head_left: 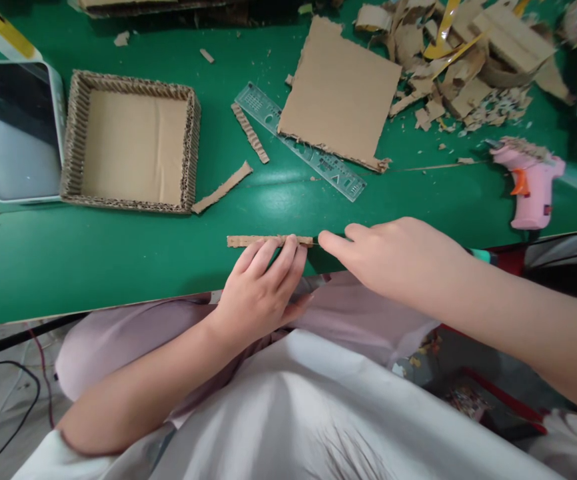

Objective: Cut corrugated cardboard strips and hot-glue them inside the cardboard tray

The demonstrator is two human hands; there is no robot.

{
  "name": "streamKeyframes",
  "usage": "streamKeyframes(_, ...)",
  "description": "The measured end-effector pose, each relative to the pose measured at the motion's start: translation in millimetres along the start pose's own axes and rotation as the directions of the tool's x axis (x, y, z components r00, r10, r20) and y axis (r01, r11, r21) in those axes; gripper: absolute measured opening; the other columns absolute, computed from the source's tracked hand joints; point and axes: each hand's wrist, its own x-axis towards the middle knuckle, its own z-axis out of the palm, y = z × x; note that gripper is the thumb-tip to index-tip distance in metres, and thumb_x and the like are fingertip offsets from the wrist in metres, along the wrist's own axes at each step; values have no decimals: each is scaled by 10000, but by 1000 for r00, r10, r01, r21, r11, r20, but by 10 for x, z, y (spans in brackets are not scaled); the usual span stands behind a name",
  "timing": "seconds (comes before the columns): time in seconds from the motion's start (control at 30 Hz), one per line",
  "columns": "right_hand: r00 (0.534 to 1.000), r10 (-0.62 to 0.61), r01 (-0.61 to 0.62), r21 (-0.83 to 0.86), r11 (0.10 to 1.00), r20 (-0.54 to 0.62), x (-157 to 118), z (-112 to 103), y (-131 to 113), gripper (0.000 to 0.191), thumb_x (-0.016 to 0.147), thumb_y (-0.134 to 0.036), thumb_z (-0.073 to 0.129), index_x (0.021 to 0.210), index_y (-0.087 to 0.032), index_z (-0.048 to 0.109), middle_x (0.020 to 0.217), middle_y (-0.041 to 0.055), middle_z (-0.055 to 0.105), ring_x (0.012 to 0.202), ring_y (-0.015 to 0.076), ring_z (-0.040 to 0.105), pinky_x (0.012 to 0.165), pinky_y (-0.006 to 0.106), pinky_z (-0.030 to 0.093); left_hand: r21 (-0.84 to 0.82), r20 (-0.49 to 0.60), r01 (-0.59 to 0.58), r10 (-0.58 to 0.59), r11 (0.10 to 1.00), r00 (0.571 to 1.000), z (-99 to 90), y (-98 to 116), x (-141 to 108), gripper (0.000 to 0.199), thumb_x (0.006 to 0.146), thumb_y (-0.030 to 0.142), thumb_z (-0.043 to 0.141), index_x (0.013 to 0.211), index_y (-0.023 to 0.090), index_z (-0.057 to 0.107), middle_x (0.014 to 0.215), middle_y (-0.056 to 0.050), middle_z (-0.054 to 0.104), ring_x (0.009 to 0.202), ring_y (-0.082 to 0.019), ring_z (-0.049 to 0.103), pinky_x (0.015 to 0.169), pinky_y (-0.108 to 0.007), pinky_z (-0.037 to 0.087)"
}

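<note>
A narrow cardboard strip (243, 241) lies near the front edge of the green table. The fingertips of my left hand (261, 283) press it down close to its right end. My right hand (393, 250) is closed around what looks like a utility knife (483, 256); its teal end shows behind the wrist, and most of it is hidden under the hand. A thin blade tip reaches the right end of the strip. Two more strips, one ridged (250, 133) and one plain (222, 188), lie just beyond.
An open corrugated cardboard box (131, 143) stands left, beside a phone (21, 133). A clear ruler (313, 157) lies partly under a cardboard square (341, 93). Cardboard scraps (468, 60) pile up at the far right, and a pink glue gun (531, 180) lies nearer.
</note>
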Motion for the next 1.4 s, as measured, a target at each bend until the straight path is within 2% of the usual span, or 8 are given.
streamKeyframes(0.33, 1000, -6, 6, 52, 999, -5, 64, -4, -42, 257, 822, -76, 365, 1021, -143, 514, 675, 48, 593, 492, 119, 507, 453, 245, 127, -11, -2, 5, -5, 1000, 1000, 5, 2, -1, 526, 835, 408, 486, 1221, 54, 525, 1214, -148, 591, 1075, -296, 514, 940, -411, 380)
streamKeyframes(0.6, 999, -33, 34, 107, 994, -8, 85, 5, 16, 228, 840, -105, 388, 1036, -146, 496, 679, 41, 589, 524, 125, 526, 462, 251, 116, -14, -11, -6, 5, 1000, 1000, -4, -26, 36, 499, 826, 405, 492, 1196, 72, 534, 1165, -151, 609, 1016, -282, 530, 866, -405, 431)
streamKeyframes(0.83, 998, -57, 56, 62, 996, 7, 29, 61, 120, 225, 822, -82, 389, 1000, -157, 503, 697, 31, 591, 506, 119, 514, 469, 257, 113, -16, -5, -10, 10, 1000, 1000, -4, -29, 40, 514, 820, 404, 490, 1222, 84, 513, 1169, -154, 604, 1030, -285, 526, 871, -413, 432)
streamKeyframes(1.13, 998, -55, 55, 63, 996, 1, 39, 79, 113, 243, 816, -74, 388, 1005, -159, 517, 686, 31, 593, 499, 112, 500, 474, 257, 134, -5, -12, -15, 14, 1000, 1000, 7, -29, 34, 522, 817, 402, 498, 1229, 81, 511, 1166, -156, 605, 1032, -288, 524, 874, -411, 421)
streamKeyframes(1.4, 999, -40, 41, 100, 994, -9, 61, 12, 49, 240, 849, -86, 355, 1019, -135, 517, 665, 47, 591, 500, 110, 503, 468, 255, 139, -28, -23, -10, 9, 1000, 1000, 23, -21, 45, 540, 807, 396, 512, 1251, 89, 491, 1152, -159, 605, 1037, -291, 524, 872, -415, 419)
